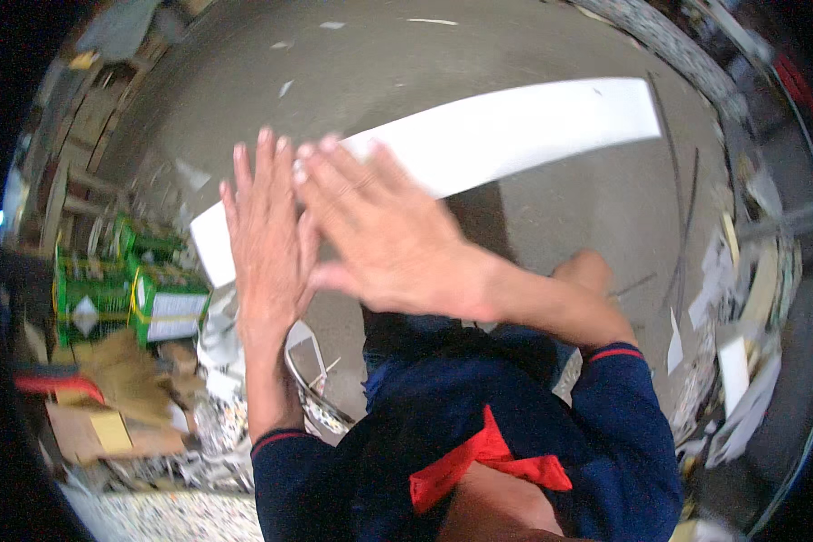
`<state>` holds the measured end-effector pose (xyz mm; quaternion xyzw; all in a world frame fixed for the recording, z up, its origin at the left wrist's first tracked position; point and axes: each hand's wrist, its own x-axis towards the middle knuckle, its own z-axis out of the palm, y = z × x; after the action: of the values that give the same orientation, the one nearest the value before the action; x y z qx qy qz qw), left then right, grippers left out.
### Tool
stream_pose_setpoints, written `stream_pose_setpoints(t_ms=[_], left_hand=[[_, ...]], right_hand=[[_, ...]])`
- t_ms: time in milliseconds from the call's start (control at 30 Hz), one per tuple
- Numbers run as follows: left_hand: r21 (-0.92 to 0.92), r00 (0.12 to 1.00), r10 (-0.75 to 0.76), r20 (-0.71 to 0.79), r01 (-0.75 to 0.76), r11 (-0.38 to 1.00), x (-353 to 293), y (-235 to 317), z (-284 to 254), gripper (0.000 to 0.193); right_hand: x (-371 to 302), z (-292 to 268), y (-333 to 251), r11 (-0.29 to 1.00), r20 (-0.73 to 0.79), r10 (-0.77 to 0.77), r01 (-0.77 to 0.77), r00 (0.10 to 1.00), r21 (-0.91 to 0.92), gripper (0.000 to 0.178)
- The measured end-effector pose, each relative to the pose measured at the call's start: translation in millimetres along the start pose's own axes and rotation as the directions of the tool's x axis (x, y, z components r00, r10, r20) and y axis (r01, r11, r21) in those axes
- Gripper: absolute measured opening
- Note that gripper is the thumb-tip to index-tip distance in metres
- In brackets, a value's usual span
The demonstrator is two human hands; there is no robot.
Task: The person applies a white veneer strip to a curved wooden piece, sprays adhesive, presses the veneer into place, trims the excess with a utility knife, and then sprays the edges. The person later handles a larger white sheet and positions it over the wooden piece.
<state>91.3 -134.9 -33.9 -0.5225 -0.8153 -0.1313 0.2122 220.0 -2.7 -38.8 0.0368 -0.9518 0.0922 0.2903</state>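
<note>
A long white strip (pixel 533 126), like a sheet of foam or board, stretches from the left of the middle to the upper right, above the grey floor. My left hand (pixel 271 235) is over its left part, fingers stretched out and pointing away from me. Beside it, my right hand (pixel 384 226) lies flat too, palm down, fingers pointing to the upper left and slightly blurred. The fingertips of both hands come close together. They hide part of the strip, and I cannot tell whether the palms press on it. Neither hand grips anything.
Green boxes (pixel 167 303) with yellow straps stand at the left. Below them lie brown cardboard pieces (pixel 117 388). Speckled foam slabs (pixel 167 515) are at the lower left. White scraps (pixel 736 370) pile up at the right. Thin dark strips (pixel 686 217) lie on the floor (pixel 352 72).
</note>
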Motion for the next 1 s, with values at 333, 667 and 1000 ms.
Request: stream_pose_setpoints(t_ms=[333,667,1000], left_hand=[[0.181,0.994,-0.101,0.046,0.091,0.979,-18.8,-20.6,2.6,0.071],[0.442,0.920,-0.385,-0.069,0.374,0.815,-33.6,-23.8,10.1,0.064],[0.191,0.989,-0.145,-0.015,0.145,0.971,-32.7,-40.7,3.5,0.067]], right_hand=[[-80.9,-47.3,120.8,0.743,-0.175,0.463,-0.488,0.869,-0.457,0.092],[-134.5,-110.7,188.7,0.458,-0.511,0.718,-0.874,0.473,-0.165,0.075],[-137.5,-91.3,185.7,0.430,-0.300,0.668,-0.682,0.681,-0.591,0.079]])
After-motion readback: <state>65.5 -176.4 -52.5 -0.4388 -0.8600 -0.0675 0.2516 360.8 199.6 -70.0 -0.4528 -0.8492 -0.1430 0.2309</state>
